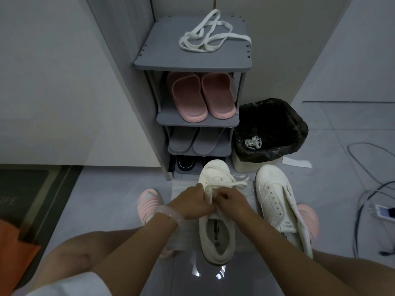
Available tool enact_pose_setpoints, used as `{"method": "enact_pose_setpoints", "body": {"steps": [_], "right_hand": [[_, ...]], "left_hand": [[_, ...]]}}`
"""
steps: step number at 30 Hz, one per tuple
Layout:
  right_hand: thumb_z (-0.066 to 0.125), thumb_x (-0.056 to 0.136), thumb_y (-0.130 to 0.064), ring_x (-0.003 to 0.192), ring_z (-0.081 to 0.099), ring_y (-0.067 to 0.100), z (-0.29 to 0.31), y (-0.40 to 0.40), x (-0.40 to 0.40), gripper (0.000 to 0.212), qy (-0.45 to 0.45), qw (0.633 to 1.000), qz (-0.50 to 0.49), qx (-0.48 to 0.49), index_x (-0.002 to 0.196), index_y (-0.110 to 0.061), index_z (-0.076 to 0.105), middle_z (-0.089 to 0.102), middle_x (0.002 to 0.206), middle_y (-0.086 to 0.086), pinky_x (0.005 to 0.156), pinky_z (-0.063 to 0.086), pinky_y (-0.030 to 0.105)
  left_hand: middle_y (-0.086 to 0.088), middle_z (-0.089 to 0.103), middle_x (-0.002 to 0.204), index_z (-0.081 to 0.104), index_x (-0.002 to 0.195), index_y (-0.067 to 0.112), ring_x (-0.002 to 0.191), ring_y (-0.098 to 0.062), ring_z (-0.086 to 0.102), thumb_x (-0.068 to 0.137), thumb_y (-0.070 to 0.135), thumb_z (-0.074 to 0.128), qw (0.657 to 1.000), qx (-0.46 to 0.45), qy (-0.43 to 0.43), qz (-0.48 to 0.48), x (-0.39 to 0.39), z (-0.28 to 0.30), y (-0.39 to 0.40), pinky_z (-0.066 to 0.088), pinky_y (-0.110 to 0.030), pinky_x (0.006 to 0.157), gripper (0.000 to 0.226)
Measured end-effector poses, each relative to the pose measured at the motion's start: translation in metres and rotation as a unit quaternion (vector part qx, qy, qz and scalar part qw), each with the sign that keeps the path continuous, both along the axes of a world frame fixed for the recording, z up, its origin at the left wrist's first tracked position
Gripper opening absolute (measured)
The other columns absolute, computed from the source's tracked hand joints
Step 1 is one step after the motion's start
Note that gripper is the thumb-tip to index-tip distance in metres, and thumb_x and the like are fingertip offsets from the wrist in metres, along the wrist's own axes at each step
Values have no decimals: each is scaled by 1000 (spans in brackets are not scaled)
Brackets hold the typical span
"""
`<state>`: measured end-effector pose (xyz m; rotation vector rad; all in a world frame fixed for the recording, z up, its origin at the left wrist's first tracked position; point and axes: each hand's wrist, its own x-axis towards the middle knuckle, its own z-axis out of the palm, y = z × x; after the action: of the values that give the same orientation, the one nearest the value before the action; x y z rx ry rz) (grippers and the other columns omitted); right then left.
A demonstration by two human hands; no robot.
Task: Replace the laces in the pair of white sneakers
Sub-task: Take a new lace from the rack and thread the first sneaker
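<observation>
A: From the head camera, where does the work sit?

B: Both hands meet over 1 sneaker (215, 212) on the floor directly below them. Its long axis runs straight away from the person, heel nearest, toe toward the shoe rack (192, 65). The left hand (192, 201) has its fingers curled at the eyelet area, apparently pinching the lace (230, 185); the right hand (229, 202) is curled on the same lace, just beside the left.

A: And the other shoe?

B: The second sneaker (277, 201) lies just to the right of the right hand, unlaced, its toe also pointing away. The right hand is the nearer one.

A: Spare laces?

B: A loose white lace (210, 35) lies on top of the rack, well beyond both hands, straight ahead. Another lace (254, 142) sits in the bin (271, 131), ahead and right.

A: So the coming move?

B: Likely drawing the lace along the shoe's long axis, though whether it is going in or coming out cannot be told.
</observation>
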<state>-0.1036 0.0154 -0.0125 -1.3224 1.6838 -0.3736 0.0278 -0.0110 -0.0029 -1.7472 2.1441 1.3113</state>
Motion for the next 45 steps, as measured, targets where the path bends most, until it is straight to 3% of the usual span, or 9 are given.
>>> {"method": "enact_pose_setpoints", "body": {"steps": [5, 8, 10, 15, 20, 29, 35, 40, 45], "right_hand": [[48, 91, -1, 55, 50, 13, 24, 0, -22, 24, -246, 933, -247, 87, 72, -10, 60, 54, 65, 5, 45, 46, 18], [44, 89, 3, 61, 48, 12, 37, -6, -54, 21, -347, 790, -506, -14, 74, -6, 55, 50, 71, 5, 59, 46, 21], [42, 93, -2, 69, 52, 13, 39, -10, -72, 16, -271, 787, -545, -100, 87, -2, 57, 54, 81, 6, 73, 50, 28], [56, 83, -6, 108, 48, 32, 29, -1, -56, 30, 169, 940, -197, -220, 113, -3, 58, 51, 120, 20, 81, 35, 28], [42, 94, -16, 127, 35, 19, -2, 10, -24, 41, 273, 921, 171, -218, 135, -24, 43, 39, 137, 0, 101, 30, 30], [41, 87, -3, 107, 48, 23, 5, 0, -35, 30, 386, 879, 165, -228, 114, -14, 47, 49, 118, 4, 86, 35, 31], [47, 83, 5, 98, 49, 37, 43, -20, -91, 23, 400, 874, -146, -235, 104, 0, 55, 54, 106, 21, 78, 31, 40], [45, 89, -11, 129, 36, 20, 26, -12, -40, 53, 329, 901, 149, -242, 140, -24, 36, 40, 137, 1, 104, 26, 34], [39, 93, -13, 113, 47, 21, 4, -2, -27, 24, 383, 876, 212, -201, 113, -18, 52, 56, 116, 0, 99, 28, 31]], "left_hand": [[5, 42, 62, 36, 59, 16, 56, -8, 40, 82, 29, 58, 997, -68, -44, -15, 2, -3, 4, 27, -17, 46, 34], [2, 44, 56, 37, 56, 14, 54, -11, 45, 81, 23, 59, 999, -30, -25, -4, 6, -2, 2, 31, -18, 48, 35], [2, 44, 53, 37, 54, 14, 51, -9, 43, 81, 22, 59, 1000, -23, -19, -2, 6, -1, 3, 32, -18, 48, 36], [2, 47, 63, 40, 61, 15, 56, -7, 41, 84, 42, 59, 997, -48, -49, -21, 4, 1, 5, 31, -20, 51, 41], [-4, 57, 85, 40, 74, 16, 75, -17, 48, 84, 44, 58, 987, -146, -55, -41, 0, 1, 9, 33, -26, 63, 35], [8, 39, 61, 32, 59, 21, 63, -12, 42, 83, 24, 56, 988, -148, -33, -25, -3, -2, 8, 26, -22, 50, 33], [6, 45, 62, 36, 60, 18, 57, -8, 45, 81, 19, 60, 995, -94, -14, -6, 3, -1, 6, 33, -17, 51, 31], [-4, 53, 67, 44, 66, 11, 65, -16, 54, 81, 25, 63, 998, -66, 12, 21, 2, 2, 5, 42, -27, 62, 28], [2, 52, 61, 42, 61, 14, 65, -15, 56, 81, 28, 64, 997, -67, 10, 33, 3, 2, 7, 48, -30, 67, 33]]}}
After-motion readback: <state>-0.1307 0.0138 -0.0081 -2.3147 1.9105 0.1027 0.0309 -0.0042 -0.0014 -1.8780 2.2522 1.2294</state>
